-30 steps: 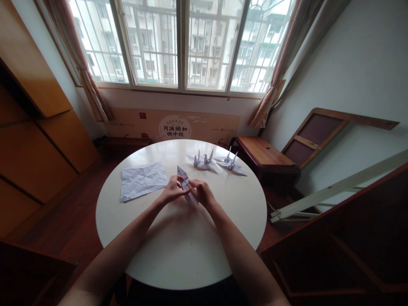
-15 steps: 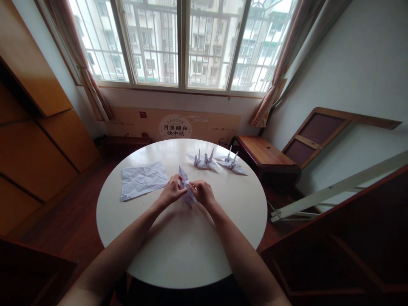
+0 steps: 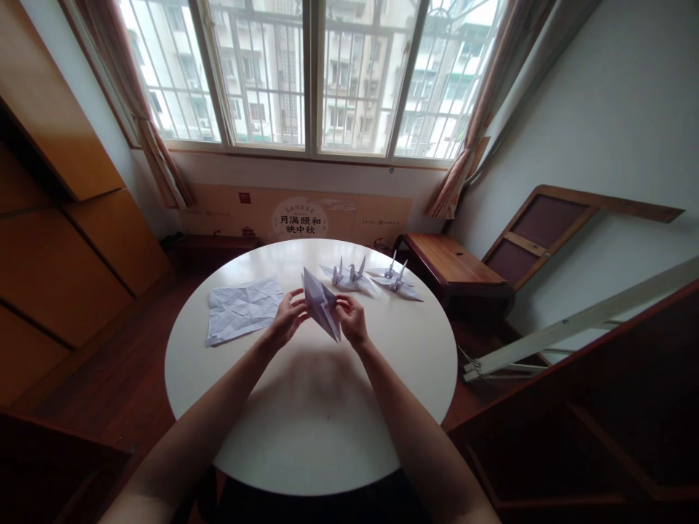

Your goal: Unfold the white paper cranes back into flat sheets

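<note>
Between my two hands, raised above the white round table [image 3: 306,429], is a folded white paper crane [image 3: 321,306], its wide faces tilted and a point aimed up and left. My left hand [image 3: 290,317] grips its left side, fingers partly behind the paper. On the other side my right hand [image 3: 350,318] pinches the right end between thumb and fingers. A creased, unfolded paper sheet [image 3: 244,309] lies flat left of my left hand. Beyond my right hand stand several finished paper cranes [image 3: 357,273] with wings spread.
A low wooden side table [image 3: 451,258] stands past the table's right edge. Against the wall under the window is a printed cardboard panel [image 3: 300,211]. Wooden cabinets [image 3: 81,255] line the left, and a pale metal frame [image 3: 573,327] leans at the right.
The held paper crane has been lifted off the tabletop and turned so its broad faces show. My hands have moved apart slightly, now at its two sides.
</note>
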Available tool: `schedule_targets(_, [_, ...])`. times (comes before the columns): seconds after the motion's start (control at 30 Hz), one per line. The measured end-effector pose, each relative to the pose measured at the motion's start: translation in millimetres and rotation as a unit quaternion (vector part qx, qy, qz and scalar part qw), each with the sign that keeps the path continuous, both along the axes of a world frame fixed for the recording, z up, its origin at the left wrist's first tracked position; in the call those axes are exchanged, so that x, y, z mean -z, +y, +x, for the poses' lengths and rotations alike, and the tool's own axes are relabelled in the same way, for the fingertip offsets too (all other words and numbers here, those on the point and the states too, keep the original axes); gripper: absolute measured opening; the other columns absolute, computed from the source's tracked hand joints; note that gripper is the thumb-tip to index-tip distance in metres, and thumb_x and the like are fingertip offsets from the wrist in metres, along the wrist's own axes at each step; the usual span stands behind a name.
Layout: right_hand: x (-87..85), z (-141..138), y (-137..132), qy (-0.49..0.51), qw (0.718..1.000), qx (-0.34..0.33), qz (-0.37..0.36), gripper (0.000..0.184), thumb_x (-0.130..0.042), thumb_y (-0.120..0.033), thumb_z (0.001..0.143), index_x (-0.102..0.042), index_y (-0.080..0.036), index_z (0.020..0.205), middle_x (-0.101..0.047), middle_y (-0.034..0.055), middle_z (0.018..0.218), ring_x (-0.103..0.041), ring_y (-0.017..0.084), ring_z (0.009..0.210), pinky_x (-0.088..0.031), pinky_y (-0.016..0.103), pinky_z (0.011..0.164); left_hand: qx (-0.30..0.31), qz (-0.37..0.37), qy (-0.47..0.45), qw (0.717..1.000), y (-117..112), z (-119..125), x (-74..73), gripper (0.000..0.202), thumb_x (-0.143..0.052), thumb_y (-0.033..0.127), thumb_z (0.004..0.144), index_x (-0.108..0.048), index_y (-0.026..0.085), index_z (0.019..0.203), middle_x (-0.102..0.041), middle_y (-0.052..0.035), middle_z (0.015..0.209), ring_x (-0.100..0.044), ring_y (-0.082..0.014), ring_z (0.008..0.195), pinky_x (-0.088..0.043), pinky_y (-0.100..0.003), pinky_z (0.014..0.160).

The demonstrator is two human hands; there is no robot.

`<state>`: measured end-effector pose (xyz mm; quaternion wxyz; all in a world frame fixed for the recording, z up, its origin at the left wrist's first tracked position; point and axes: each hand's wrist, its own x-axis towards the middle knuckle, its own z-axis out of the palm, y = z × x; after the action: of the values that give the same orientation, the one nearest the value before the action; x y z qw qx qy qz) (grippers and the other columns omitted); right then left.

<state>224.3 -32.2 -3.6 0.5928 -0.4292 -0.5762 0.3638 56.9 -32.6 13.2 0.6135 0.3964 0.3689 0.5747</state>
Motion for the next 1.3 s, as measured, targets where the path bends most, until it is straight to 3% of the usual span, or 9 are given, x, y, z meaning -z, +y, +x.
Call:
schedule_targets(0.13, [-4.1,-2.2,-2.8,0.012,1.000,0.002,-0.003,0.019,-0.050,-0.031,0.083,-0.055,-0.020,0.097,-0.069,0.0038,0.077,-0.067,0.017,0.068,-0.054,0.028,0.059,0.038,-0.016,0.005,0.999,0.6,-0.7,0.7,0.048,-0.076,0.026,0.059,-0.055,0.018,0.101,-0.065,-0.0024,0.082,-0.063,-0.0163,0.076,-0.047,-0.029,0.070])
schedule_targets(0.3, [-6.8,-1.9,-3.6,-0.009,0.999,0.019,0.037,0.015,-0.051,-0.030,0.080,-0.060,-0.018,0.080,-0.069,0.0066,0.082,-0.067,0.020,0.081,-0.055,0.032,0.071,0.034,-0.022,0.003,0.999,0.3,-0.2,0.9,0.043,-0.076,0.025,0.059,-0.060,0.018,0.098,-0.066,-0.0019,0.081,-0.061,-0.0141,0.072,-0.044,-0.025,0.064])
schedule_targets(0.53, [-5.5,-2.0,-9.4,-0.096,0.994,0.038,0.032,0.035,-0.064,-0.042,0.077,-0.062,-0.016,0.100,-0.069,0.0093,0.095,-0.064,0.019,0.075,-0.052,0.032,0.067,0.040,0.033,0.000,0.999,-2.4,1.7,1.0,0.041,-0.081,0.027,0.059,-0.060,0.018,0.094,-0.065,-0.0028,0.092,-0.061,-0.0121,0.075,-0.046,-0.024,0.066])
schedule_targets(0.83, [-4.4,-1.3,-9.7,-0.121,0.990,0.063,0.047,0.031,-0.064,-0.034,0.077,-0.059,-0.018,0.102,-0.069,0.0072,0.093,-0.063,0.019,0.076,-0.052,0.032,0.067,0.046,0.087,0.079,0.992,-8.6,5.6,1.4,0.042,-0.081,0.030,0.060,-0.057,0.018,0.092,-0.063,-0.0019,0.089,-0.061,-0.0126,0.075,-0.046,-0.024,0.066])
schedule_targets(1.0, [-0.5,-1.2,-8.6,-0.159,0.982,0.075,0.063,0.028,-0.061,-0.034,0.079,-0.060,-0.019,0.103,-0.068,0.0069,0.098,-0.063,0.020,0.080,-0.052,0.033,0.072,0.032,0.106,0.119,0.987,-8.9,7.9,1.1,0.040,-0.078,0.043,0.066,-0.057,0.017,0.088,-0.064,-0.0033,0.086,-0.064,-0.0162,0.081,-0.047,-0.024,0.065])
schedule_targets(1.17, [-3.8,-1.7,-13.0,-0.193,0.974,0.085,0.083,0.026,-0.060,-0.033,0.081,-0.061,-0.020,0.103,-0.065,0.0073,0.104,-0.062,0.019,0.081,-0.052,0.033,0.072,0.003,0.119,0.117,0.986,-8.6,9.1,0.3,0.039,-0.073,0.050,0.071,-0.059,0.017,0.087,-0.065,-0.0037,0.085,-0.065,-0.0178,0.083,-0.048,-0.025,0.066])
schedule_targets(1.3, [-9.9,-0.2,-16.9,-0.207,0.963,0.106,0.136,0.022,-0.060,-0.030,0.083,-0.063,-0.019,0.102,-0.059,0.0097,0.107,-0.059,0.022,0.096,-0.051,0.037,0.081,0.004,0.147,0.106,0.983,-8.2,8.5,0.0,0.036,-0.072,0.049,0.074,-0.061,0.017,0.088,-0.067,-0.0049,0.088,-0.064,-0.0192,0.087,-0.051,-0.028,0.071])
